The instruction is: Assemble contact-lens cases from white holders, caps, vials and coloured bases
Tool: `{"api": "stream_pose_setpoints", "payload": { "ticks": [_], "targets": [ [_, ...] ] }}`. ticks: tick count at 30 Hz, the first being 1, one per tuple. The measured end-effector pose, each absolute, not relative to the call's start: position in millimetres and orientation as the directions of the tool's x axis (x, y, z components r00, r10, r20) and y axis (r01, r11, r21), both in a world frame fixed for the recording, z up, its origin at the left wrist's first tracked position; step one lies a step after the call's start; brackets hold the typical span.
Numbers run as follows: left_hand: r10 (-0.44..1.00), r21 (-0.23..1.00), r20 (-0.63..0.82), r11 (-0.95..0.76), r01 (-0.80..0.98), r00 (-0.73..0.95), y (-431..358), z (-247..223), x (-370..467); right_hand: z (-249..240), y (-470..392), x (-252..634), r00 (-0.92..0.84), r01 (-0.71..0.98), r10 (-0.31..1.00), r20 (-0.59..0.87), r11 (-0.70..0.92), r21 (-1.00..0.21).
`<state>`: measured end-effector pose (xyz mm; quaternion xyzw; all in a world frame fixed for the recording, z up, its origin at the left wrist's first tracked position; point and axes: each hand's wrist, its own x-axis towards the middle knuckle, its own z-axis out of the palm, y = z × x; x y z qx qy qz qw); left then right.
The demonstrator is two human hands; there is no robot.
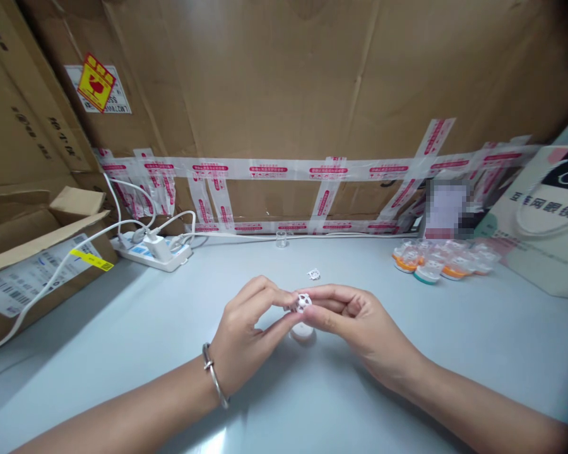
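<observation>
Both hands meet over the middle of the table around a small white plastic part with cut-out openings (304,301). My left hand (253,325), with a silver bracelet at the wrist, pinches it from the left with thumb and fingertips. From the right, my right hand (345,315) grips its edge between thumb and forefinger. Just below the fingers a round white base (303,333) rests on the table, partly covered by them. Beyond the hands lies another flat white cut-out piece (313,274). Finer detail of the held part is too small to make out.
A small clear cup (281,238) stands near the back. Several clear-topped pieces with orange, green and white bases (428,271) cluster at the right, before a printed bag (539,233). At the left are a power strip (163,255) with cables and an open carton (38,271). Cardboard (274,82) closes the back.
</observation>
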<state>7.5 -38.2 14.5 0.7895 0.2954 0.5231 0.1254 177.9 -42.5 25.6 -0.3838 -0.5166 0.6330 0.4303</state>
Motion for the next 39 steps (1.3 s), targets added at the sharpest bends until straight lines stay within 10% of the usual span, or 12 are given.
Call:
{"api": "stream_pose_setpoints", "payload": {
  "ticks": [39],
  "targets": [
    [0.540,0.369,0.769,-0.812,0.452,0.342,-36.1,2.9,13.6,18.5,-50.6,168.3,-0.154,-0.111,0.988,0.005,-0.012,-0.994]
  ]
}}
